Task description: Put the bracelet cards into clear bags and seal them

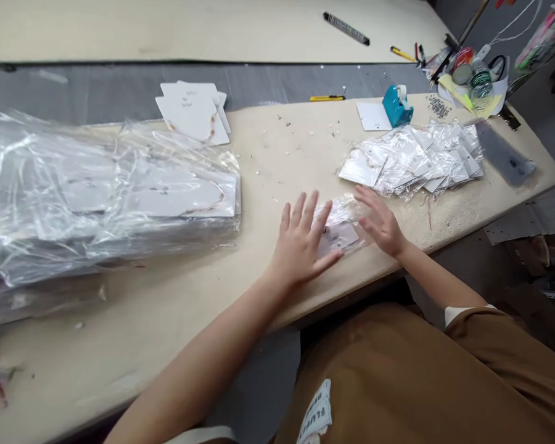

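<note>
A small clear plastic bag (345, 237) with a pale card inside lies near the table's front edge, between my hands. My left hand (300, 237) is spread over the bag's left side, palm down; whether it presses on it I cannot tell. At the bag's right, my right hand (380, 223) hovers with its fingers apart and nothing in them. Just beyond that hand is a pile of bagged white cards (416, 157), overlapping one another in shiny clear wrap.
Large clear plastic wrap (74, 185) covers stacked jewellery cards at left. Loose white cards (194, 111) lie behind it. A teal tape dispenser (398, 106), yellow cutter (327, 98), black marker (346, 28) and plastic bottle (481, 83) stand or lie toward the back.
</note>
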Available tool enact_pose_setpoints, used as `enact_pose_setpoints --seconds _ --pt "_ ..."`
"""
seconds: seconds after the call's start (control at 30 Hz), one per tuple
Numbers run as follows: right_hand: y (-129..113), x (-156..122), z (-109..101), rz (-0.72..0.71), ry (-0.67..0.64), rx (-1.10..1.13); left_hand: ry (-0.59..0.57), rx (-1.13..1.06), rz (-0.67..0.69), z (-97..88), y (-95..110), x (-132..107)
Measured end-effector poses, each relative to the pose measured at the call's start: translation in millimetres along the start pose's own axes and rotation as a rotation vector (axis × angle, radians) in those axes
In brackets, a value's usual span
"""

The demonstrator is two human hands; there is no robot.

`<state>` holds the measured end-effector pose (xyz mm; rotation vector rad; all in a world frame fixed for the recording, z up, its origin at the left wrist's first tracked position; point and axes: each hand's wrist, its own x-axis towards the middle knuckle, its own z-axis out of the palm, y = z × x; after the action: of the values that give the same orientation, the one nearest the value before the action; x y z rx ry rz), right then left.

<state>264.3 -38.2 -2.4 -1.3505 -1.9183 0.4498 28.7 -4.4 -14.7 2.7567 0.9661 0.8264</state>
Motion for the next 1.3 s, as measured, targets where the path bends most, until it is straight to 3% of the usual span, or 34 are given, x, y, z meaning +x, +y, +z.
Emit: enact_pose_setpoints --seconds 0.1,0.2,0.3,0.43,0.63,0.73,0.83,0.93,0.97,1.03,1.13,1.2,1.3 --pt "-4.6 -11.2 -7.4 -0.272 -0.008 -0.055 0.044 0.059 0.381 -16.8 4.7 4.6" --pt "-6.8 -18.5 -7.8 -0.483 -0.032 -0.221 0.099 0.125 0.556 -26.8 13.3 9.3" --pt "-10.0 -16.9 -5.9 -0.613 0.045 -0.342 0.176 0.142 0.573 -32.9 20.6 12.5" --pt "-21.5 -4.1 -10.1 -0.669 0.101 -0.408 0.289 0.131 0.524 -45.8 23.7 13.4" --pt "-36.8 21.3 -37.3 -0.727 0.099 -0.393 0.476 0.048 0.451 -67.2 10.4 13.6" --pt "-28.1 35.5 -63.8 -0.545 0.146 -0.266 0.599 0.001 0.391 -69.6 -0.6 13.9" --pt "6.4 52.7 -99.5 -0.078 0.275 0.016 0.616 -0.004 0.352 -68.4 -7.9 13.0" --pt "65.6 66.0 -142.8 0.365 0.373 0.146 0.572 -0.01 0.33 -67.2 -9.4 11.8" --pt "87.7 67.3 -158.5 0.478 0.409 0.086 0.547 -0.011 0.33 -67.1 -9.1 11.7" --pt "129.4 62.1 -190.3 0.728 0.508 -0.255 0.484 -0.013 0.336 -66.8 -8.4 11.7" --pt "175.6 35.1 -231.8 0.91 0.603 -0.531 0.424 -0.007 0.345 -66.5 -8.6 12.4" --pt "194.5 9.3 -250.1 0.977 0.577 -0.652 0.412 0.004 0.338 -66.4 -9.4 12.7" --pt "211.5 -25.7 -262.8 1.034 0.441 -0.779 0.4 0.017 0.326 -66.6 -9.8 13.4"
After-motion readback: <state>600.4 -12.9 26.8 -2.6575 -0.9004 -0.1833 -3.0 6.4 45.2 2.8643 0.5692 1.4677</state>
